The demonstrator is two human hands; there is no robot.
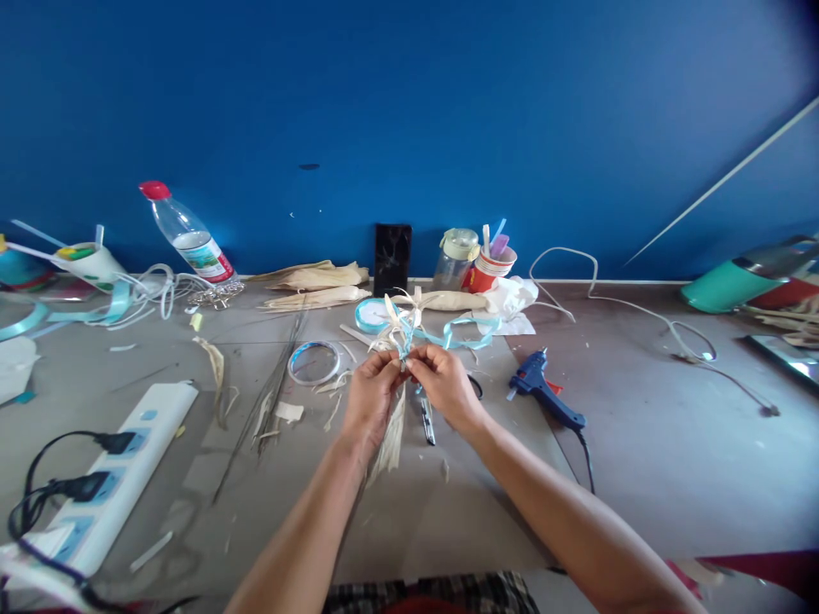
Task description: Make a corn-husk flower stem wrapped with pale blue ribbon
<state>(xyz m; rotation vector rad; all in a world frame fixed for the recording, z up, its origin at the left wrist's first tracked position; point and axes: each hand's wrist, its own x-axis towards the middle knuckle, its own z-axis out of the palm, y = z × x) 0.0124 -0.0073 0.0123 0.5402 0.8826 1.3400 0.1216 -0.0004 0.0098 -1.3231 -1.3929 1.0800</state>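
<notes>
My left hand and my right hand meet at the middle of the table, fingertips pinched together on a corn husk flower. Its pale, curled strips stand up above the fingers. Light blue ribbon is around its stem and trails off to the right. The fingers partly hide the stem. Below the hands, husk strips fan toward me. Close to my right hand lies a utility knife. Behind the hands is a ribbon spool, partly covered by the flower.
A blue glue gun lies at right, its cord running toward me. On the left are a power strip with black plugs, thin wires and a tape roll. A tilted bottle, husks, phone and jar line the wall.
</notes>
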